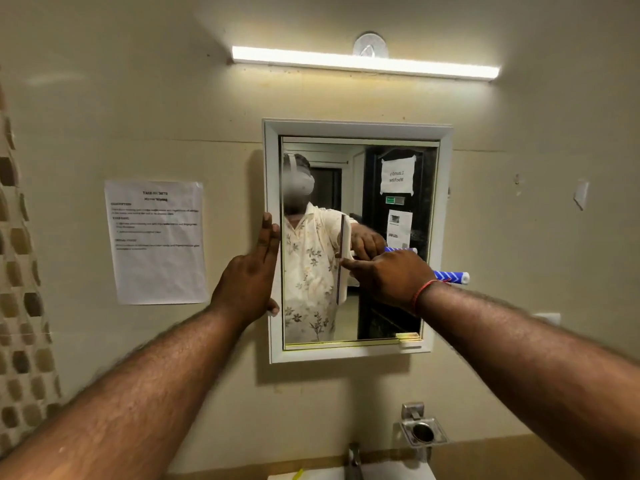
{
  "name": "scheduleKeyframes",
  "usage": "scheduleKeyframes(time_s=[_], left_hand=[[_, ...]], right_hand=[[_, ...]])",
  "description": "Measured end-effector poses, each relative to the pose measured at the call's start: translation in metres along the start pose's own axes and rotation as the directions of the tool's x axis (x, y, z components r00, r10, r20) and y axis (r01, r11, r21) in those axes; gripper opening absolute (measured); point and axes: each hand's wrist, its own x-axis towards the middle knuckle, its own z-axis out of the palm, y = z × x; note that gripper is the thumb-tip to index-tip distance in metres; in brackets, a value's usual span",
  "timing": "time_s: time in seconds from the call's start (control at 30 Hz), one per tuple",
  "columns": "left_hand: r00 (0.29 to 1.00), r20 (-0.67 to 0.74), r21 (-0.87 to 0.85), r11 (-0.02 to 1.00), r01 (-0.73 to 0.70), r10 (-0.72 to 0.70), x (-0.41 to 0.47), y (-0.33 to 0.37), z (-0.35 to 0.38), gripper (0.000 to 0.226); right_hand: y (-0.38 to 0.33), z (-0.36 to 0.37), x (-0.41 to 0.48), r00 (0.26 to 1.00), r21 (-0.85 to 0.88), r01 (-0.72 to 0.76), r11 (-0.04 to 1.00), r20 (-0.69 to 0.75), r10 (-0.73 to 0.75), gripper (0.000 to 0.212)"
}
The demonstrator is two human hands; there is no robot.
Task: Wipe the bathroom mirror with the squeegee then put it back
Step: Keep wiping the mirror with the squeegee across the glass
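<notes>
— White-framed rectangular wall mirror (358,355), mounted on cream plaster under lit tube light (363,62). Status?

— Mid-wipe, by judgement. White-bladed squeegee with blue-and-white striped handle (450,276) held against glass, blade upright near centre of pane, handle pointing right.

— Right hand (391,277)?

— Closed around squeegee handle, forefinger extended toward blade. Red thread band at wrist.

— Left hand (251,271)?

— Flat and open, fingers straight, pressed along left edge of frame; holding nothing.

— Other items?

— Printed white paper notice (157,242) taped to wall, left of mirror. Chrome wall-mounted holder (422,433) below right. Metal tap (354,457) and white basin edge at bottom. Tiled strip at far left.

— Risks?

— Uneven pressure on blade: streaks, or missed bands of glass. Blade tilting off pane: chatter, skipped patches. Stroke carried too far right: blade end knocking inner frame. Frame looks like a cabinet door; left palm slipping could let it swing under right-hand push. Loosened grip: squeegee dropping toward basin and tap.

— Return spot for squeegee?

— Not identifiable from head view.
</notes>
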Motion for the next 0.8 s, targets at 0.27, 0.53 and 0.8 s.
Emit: scheduleKeyframes(time_s=[0.27,0.53,0.8], left_hand=[[0.999,0.046,0.009,1.000,0.018,-0.019,-0.013,-0.001,0.014,0.181],[0.999,0.049,-0.030,0.999,0.014,-0.013,-0.018,-0.002,0.025,0.181],[0.999,0.035,-0.051,0.999,-0.007,0.009,-0.017,-0.003,0.028,0.182]], right_hand=[[0.030,0.009,-0.016,0.999,0.020,0.000,1.000,0.050,-0.001,0.048],[0.055,0.018,-0.030,1.000,-0.011,0.029,1.000,0.009,-0.029,0.046],[0.097,0.022,-0.072,0.996,-0.072,-0.062,0.995,0.053,0.066,0.048]])
